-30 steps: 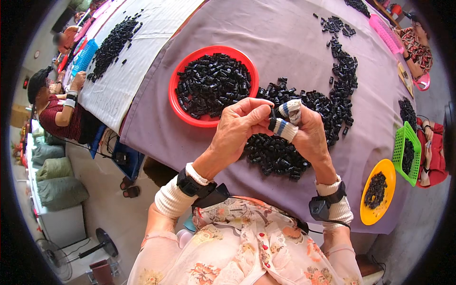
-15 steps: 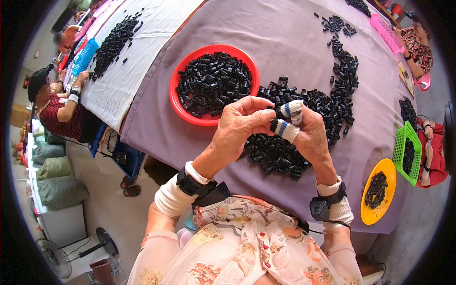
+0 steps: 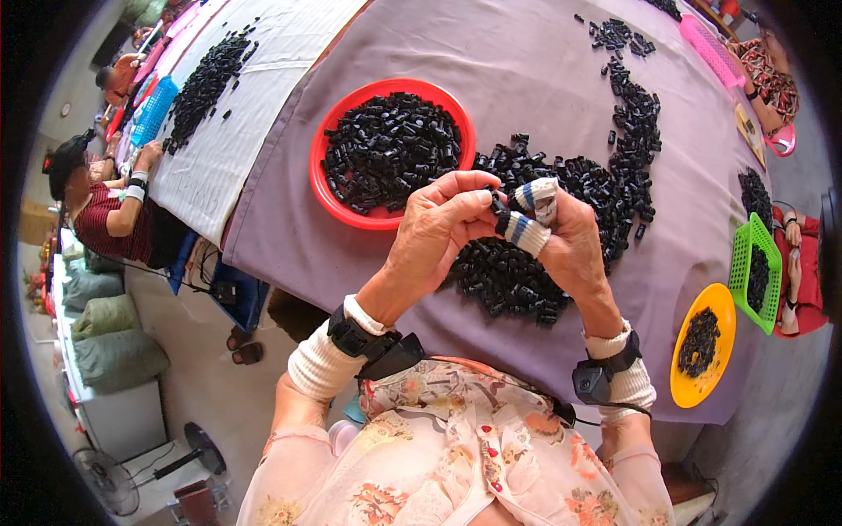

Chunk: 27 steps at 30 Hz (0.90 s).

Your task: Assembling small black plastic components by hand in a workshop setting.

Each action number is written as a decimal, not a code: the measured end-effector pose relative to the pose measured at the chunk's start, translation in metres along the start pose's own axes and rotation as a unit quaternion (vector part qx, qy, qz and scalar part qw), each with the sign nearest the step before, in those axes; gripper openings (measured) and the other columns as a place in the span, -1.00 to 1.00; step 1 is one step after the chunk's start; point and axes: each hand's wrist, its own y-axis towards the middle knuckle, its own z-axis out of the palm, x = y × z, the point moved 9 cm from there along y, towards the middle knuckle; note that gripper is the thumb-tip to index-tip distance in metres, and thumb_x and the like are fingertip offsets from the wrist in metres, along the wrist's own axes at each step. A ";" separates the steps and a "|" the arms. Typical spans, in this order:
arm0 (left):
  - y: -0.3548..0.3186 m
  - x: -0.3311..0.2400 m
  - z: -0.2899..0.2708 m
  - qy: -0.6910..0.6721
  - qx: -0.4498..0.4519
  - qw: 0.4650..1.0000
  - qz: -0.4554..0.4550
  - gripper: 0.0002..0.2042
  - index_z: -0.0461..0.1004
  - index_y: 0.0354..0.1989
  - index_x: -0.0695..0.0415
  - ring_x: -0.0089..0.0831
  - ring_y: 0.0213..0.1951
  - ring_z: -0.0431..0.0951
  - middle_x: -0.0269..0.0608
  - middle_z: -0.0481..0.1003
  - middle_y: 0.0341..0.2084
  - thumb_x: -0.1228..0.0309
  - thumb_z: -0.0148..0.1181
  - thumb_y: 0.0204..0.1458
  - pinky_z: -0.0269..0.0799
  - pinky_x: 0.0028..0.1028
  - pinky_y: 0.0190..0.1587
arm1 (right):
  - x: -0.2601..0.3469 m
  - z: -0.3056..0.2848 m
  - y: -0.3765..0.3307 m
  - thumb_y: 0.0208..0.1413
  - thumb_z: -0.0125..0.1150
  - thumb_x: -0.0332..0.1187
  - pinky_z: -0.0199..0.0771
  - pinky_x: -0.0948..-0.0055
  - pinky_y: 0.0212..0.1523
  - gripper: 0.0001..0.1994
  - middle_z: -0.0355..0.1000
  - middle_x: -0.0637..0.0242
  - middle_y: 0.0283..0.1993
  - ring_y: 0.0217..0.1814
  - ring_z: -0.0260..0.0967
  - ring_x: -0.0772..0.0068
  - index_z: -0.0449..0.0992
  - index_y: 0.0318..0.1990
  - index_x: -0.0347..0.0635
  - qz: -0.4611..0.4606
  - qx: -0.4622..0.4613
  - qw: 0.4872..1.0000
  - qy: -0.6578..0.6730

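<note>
My left hand (image 3: pixel 434 230) pinches a small black plastic part (image 3: pixel 496 201) between thumb and fingertips, above the table's near side. Facing it, my right hand (image 3: pixel 574 241) has its fingers closed at the same part. Striped cloth finger sleeves (image 3: pixel 530 235) cover the right thumb and forefinger and partly hide the grip. Under and beyond both hands spreads a loose pile of black plastic parts (image 3: pixel 509 285). A red round basin (image 3: pixel 320 188), filled with similar parts, stands just beyond my left hand.
A yellow plate (image 3: pixel 680 386) with dark bits lies at the right edge of the purple-covered table (image 3: pixel 386 39), near a green basket (image 3: pixel 770 302). Co-workers sit left (image 3: pixel 110 210) and right (image 3: pixel 802 272). Left are a blue basket (image 3: pixel 156 111) and a fan (image 3: pixel 105 482).
The black part now shows more plainly between my fingertips. My hands have shifted only slightly, and the whole view has moved a little.
</note>
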 end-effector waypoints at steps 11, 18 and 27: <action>-0.001 0.005 0.000 -0.010 0.030 0.999 -0.012 -0.74 0.37 -0.06 0.27 -0.59 -0.31 0.49 -0.27 0.48 -0.32 0.51 0.06 0.05 0.47 -0.53 -0.20 | 0.002 0.002 -0.003 -0.10 0.31 -0.41 0.26 0.66 -0.57 -0.80 0.37 0.45 -0.59 -0.58 0.22 0.76 0.41 -0.35 -0.24 -0.015 -0.003 1.000 -0.016; 0.000 0.001 0.002 -0.041 0.048 0.998 -0.017 -0.73 0.36 -0.06 0.25 -0.53 -0.29 0.50 -0.20 0.48 -0.31 0.52 0.06 0.04 0.45 -0.52 -0.19 | 0.003 -0.005 -0.004 -0.17 0.37 -0.33 0.21 0.64 -0.60 -0.72 0.32 0.46 -0.63 -0.61 0.14 0.74 0.39 -0.39 -0.24 0.002 0.000 0.999 -0.032; 0.000 0.005 0.008 -0.071 0.080 0.994 -0.030 -0.76 0.37 -0.10 0.26 -0.48 -0.28 0.52 -0.16 0.48 -0.30 0.54 0.07 0.03 0.48 -0.53 -0.22 | 0.005 0.003 0.004 -0.27 0.39 -0.15 0.19 0.48 -0.58 -0.61 0.24 0.33 -0.67 -0.63 0.12 0.57 0.37 -0.51 -0.29 0.048 0.103 0.989 -0.091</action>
